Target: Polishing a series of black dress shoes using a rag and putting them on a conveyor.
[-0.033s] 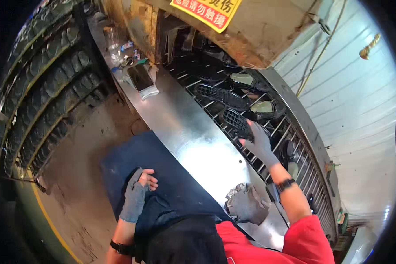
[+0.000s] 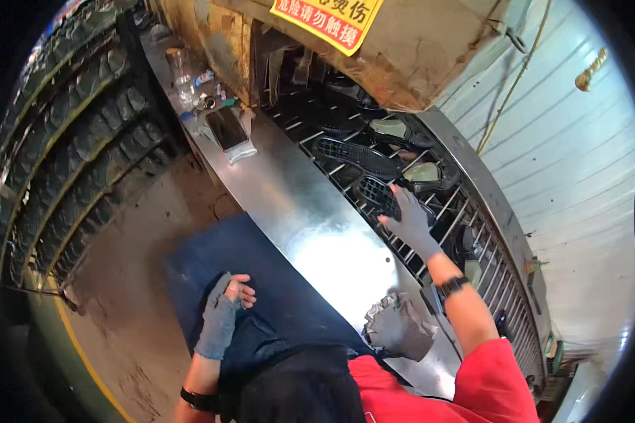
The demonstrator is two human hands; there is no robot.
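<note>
My right hand (image 2: 407,220), in a grey glove, reaches out over the rod conveyor (image 2: 473,233) and grips the near end of a black grid-patterned shoe sole (image 2: 374,192). A second black sole (image 2: 353,155) lies just beyond it, and pale soles (image 2: 422,171) lie further back. My left hand (image 2: 222,317), also gloved, rests on the dark blue apron (image 2: 261,268) over my lap. Its fingers are curled in and hold nothing. A crumpled grey glove (image 2: 398,328) lies on the steel table near my right elbow.
A shiny steel table (image 2: 303,211) runs between me and the conveyor. On its far end sit a phone on white cloth (image 2: 226,128) and a clear bottle (image 2: 180,67). Racks of dark soles (image 2: 70,141) stand at the left. A rusty machine housing with a yellow-red label (image 2: 328,17) hangs above.
</note>
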